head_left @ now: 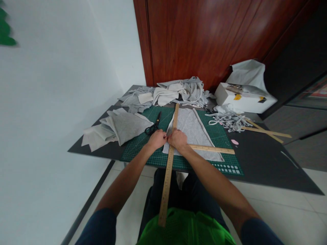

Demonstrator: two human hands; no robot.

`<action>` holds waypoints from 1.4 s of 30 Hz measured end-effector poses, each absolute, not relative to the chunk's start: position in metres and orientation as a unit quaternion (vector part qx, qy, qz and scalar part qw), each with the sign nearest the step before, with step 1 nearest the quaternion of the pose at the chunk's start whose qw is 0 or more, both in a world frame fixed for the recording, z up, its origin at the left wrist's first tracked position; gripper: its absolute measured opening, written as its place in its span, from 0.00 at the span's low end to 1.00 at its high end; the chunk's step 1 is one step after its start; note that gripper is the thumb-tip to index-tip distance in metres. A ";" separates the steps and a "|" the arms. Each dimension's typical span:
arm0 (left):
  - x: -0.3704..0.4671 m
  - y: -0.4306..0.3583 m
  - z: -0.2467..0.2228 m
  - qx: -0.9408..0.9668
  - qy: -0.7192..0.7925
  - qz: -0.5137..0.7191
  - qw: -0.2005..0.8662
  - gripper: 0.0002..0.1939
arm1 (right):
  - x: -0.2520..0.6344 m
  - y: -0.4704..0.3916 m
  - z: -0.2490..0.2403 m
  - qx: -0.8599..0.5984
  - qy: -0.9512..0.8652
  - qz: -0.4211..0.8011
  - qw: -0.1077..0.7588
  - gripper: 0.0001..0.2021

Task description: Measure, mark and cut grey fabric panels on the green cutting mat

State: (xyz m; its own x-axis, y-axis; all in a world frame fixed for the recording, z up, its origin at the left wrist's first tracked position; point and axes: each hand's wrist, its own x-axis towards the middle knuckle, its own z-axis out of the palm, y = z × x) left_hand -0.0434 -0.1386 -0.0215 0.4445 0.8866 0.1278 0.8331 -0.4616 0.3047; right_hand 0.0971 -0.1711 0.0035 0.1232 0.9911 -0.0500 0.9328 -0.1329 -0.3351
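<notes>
A trapezoid piece of grey fabric lies on the green cutting mat. A long wooden ruler runs lengthwise over its left part and sticks out past the table's front edge. My right hand is closed over this ruler, its fingertips toward the left. My left hand is closed at the fabric's left edge, almost touching the right one; the pinched fingertips are partly hidden. A second wooden ruler lies crosswise on the fabric, right of my right hand. Black scissors rest just beyond my left hand.
Stacked grey fabric pieces lie on the left. A heap of fabric scraps lines the back. To the right are tangled fabric strips, crossed wooden sticks and a white box. The dark tabletop extends rightward.
</notes>
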 end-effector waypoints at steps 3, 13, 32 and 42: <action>-0.043 -0.139 -0.021 0.846 0.508 0.131 0.093 0.11 | 0.099 -0.171 0.003 -0.739 -0.653 0.130 0.104 0.20; -0.028 -0.124 -0.005 0.855 0.510 0.065 0.067 0.10 | 0.117 -0.161 -0.004 -0.709 -0.685 0.126 0.110 0.19; 0.008 -0.020 -0.036 0.861 0.473 0.177 0.068 0.19 | 0.129 -0.145 -0.038 -0.652 -0.721 0.074 0.224 0.23; 0.016 -0.013 -0.035 0.860 0.491 0.139 0.025 0.20 | 0.128 -0.144 -0.045 -0.655 -0.704 0.051 0.272 0.19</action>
State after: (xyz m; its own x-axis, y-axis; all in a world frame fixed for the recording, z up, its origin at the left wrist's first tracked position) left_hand 0.0159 -0.0131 -0.0349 0.4793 0.8512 0.2141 0.8371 -0.5166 0.1800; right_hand 0.1276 -0.1439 -0.0450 0.0049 0.9487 0.3161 0.8935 0.1379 -0.4275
